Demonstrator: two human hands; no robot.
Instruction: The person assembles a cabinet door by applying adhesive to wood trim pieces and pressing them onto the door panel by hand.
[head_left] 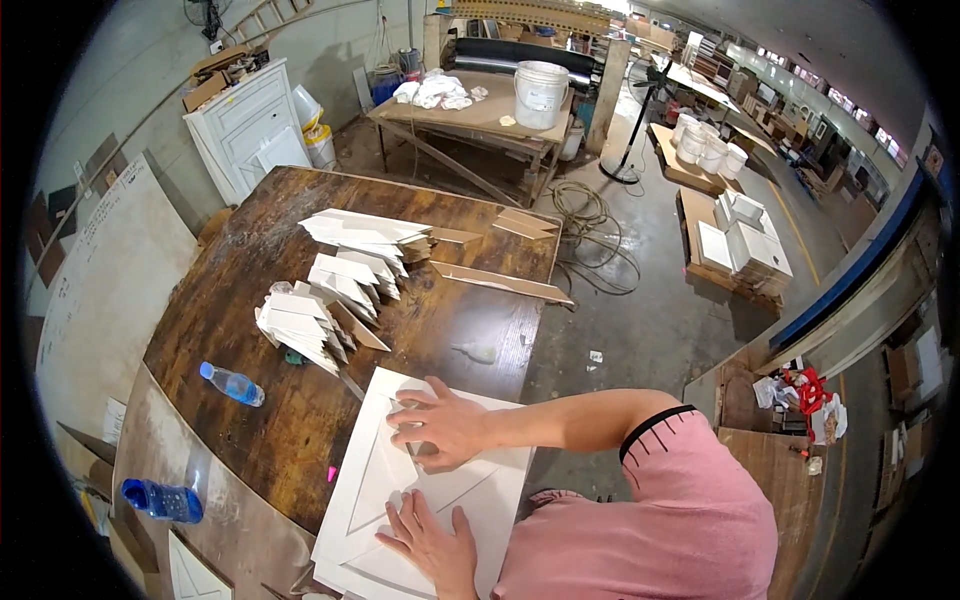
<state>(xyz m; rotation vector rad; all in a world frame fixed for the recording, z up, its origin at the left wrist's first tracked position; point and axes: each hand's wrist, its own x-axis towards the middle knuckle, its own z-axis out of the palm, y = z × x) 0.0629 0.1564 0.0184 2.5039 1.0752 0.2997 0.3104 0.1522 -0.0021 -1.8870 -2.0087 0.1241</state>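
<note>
"How many hands?"
"Two: a left hand [432, 545] and a right hand [445, 428], both on one white panel [492, 475] at the near right corner of the table [210, 325]."
"Piles of white strips [350, 280]?"
"Three, toward the far edge."
"Loose brown strips [500, 281]?"
"At least two, by the right edge."
"Bottles?"
"Two: a clear bottle [232, 385] near the left edge, a blue bottle [162, 501] on the grey bench [235, 530] alongside."
"Small pink things [332, 474]?"
"One, beside the panel."
"And buckets?"
"One big bucket [540, 97] near the rear bench's [440, 118] right edge; at least four overlapping tubs [712, 156] on the floor board [668, 150]."
</note>
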